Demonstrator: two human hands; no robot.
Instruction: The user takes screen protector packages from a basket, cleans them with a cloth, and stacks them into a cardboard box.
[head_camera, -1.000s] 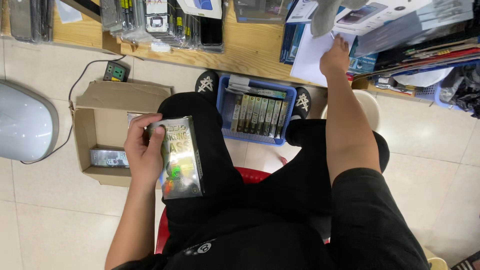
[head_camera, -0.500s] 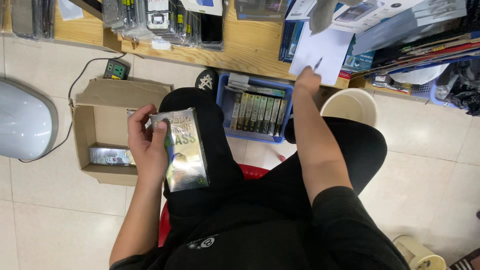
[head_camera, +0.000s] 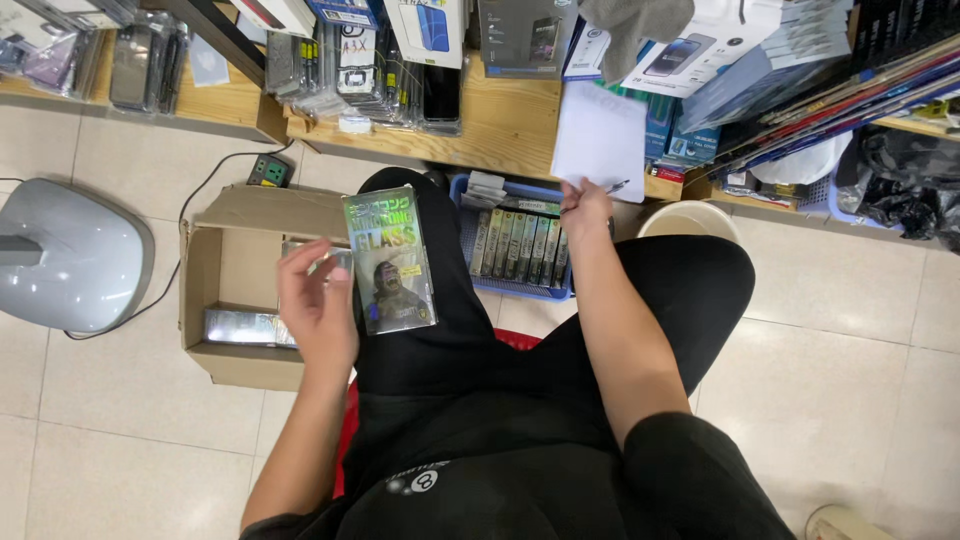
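Note:
I sit with black-trousered legs over a red stool (head_camera: 516, 340). A glossy silver-green flat package (head_camera: 390, 260) lies on my left thigh. My left hand (head_camera: 316, 302) rests at its left edge, fingers apart, not closed around it. My right hand (head_camera: 585, 207) is raised toward the wooden shelf (head_camera: 505, 120) and pinches a white sheet of paper (head_camera: 600, 140) together with a thin pen (head_camera: 616, 186).
An open cardboard box (head_camera: 215, 275) with silvery packs stands on the tiles at my left. Between my feet is a blue basket (head_camera: 517, 288) holding several slim packages. A grey domed appliance (head_camera: 70, 255), a green socket block (head_camera: 268, 170) and a white bucket (head_camera: 690, 218) stand nearby.
The package has settled flat on my thigh and my left hand has loosened its grip and opened beside it. My right hand has drawn the white sheet down from the shelf.

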